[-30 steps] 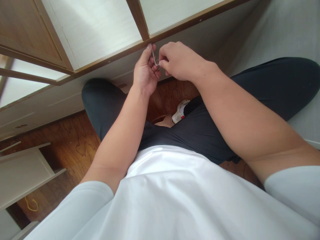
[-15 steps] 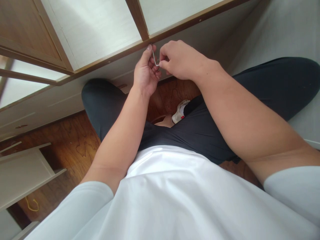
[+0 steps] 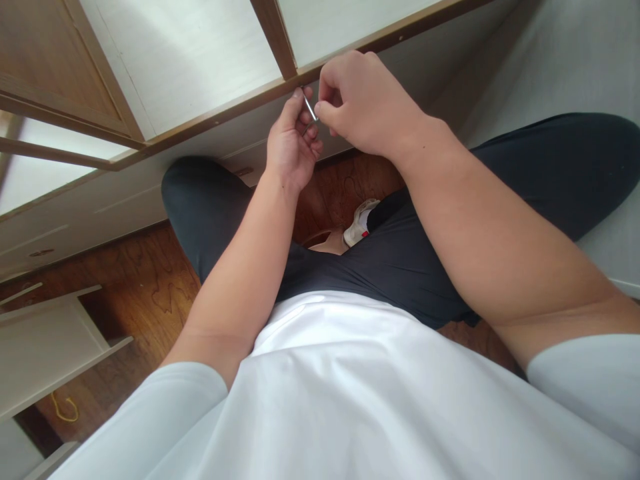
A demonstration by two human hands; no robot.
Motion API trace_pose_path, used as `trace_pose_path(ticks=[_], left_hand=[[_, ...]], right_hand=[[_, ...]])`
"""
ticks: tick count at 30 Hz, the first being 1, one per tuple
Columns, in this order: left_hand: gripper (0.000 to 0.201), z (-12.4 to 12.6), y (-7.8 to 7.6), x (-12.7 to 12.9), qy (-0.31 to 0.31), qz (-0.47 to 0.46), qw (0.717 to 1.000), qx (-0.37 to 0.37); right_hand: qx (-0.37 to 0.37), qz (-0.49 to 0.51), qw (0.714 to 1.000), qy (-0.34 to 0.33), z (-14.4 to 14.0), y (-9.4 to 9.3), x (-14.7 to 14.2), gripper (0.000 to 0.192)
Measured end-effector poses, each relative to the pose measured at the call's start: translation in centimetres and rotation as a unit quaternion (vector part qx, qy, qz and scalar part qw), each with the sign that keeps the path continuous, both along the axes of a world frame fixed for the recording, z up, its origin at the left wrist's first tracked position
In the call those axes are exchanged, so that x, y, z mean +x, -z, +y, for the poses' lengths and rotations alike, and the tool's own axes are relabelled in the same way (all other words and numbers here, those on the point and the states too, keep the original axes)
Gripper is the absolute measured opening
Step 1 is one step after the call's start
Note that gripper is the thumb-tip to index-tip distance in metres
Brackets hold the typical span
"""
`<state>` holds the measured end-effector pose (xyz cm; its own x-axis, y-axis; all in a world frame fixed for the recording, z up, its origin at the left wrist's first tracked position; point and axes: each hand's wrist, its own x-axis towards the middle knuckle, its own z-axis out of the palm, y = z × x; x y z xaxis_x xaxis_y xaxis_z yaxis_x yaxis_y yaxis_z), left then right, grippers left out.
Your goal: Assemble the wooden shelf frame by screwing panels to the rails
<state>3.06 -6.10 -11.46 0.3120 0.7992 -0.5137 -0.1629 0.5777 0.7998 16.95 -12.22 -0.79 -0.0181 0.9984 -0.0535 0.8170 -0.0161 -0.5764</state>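
Observation:
A thin, silvery hex key [image 3: 311,108] slants just under the brown wooden edge [image 3: 235,112] of a frame with white panels. My left hand [image 3: 293,143] is palm up, its thumb and fingers closed around the upper part of the key near the wood. At the key's lower end, my right hand [image 3: 367,100] is closed in a pinch, its fingertips hiding the short bent arm. The key's upper tip, near the joint with the brown upright [image 3: 276,37], is hidden by my fingers.
My bent legs in dark trousers [image 3: 200,207] flank the work. Light drawer parts [image 3: 50,347] and a yellow cord [image 3: 65,408] lie on the wooden floor [image 3: 160,287] at left. A brown panelled door [image 3: 50,60] is at upper left; a pale panel [image 3: 575,67] stands at right.
My right hand has shifted slightly up toward the wooden edge, swinging the hex key's lower bend with it. My left hand has stayed almost in place.

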Motion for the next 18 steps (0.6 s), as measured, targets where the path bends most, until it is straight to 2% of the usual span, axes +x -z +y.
trace_pose_path(ticks=[5,12,18], left_hand=[[0.034,-0.04,-0.16,0.07,0.009,-0.022,1.000,-0.007],[0.024,-0.21,-0.45,0.19,-0.021,0.000,1.000,0.006],[0.034,-0.07,-0.21,-0.09,0.023,-0.007,1.000,0.002]], right_hand=[[0.007,0.009,1.000,0.015,-0.04,-0.18,-0.05,0.023],[0.013,0.004,1.000,0.011,0.04,-0.05,-0.10,0.024],[0.015,-0.019,1.000,-0.010,0.23,0.50,0.17,0.024]])
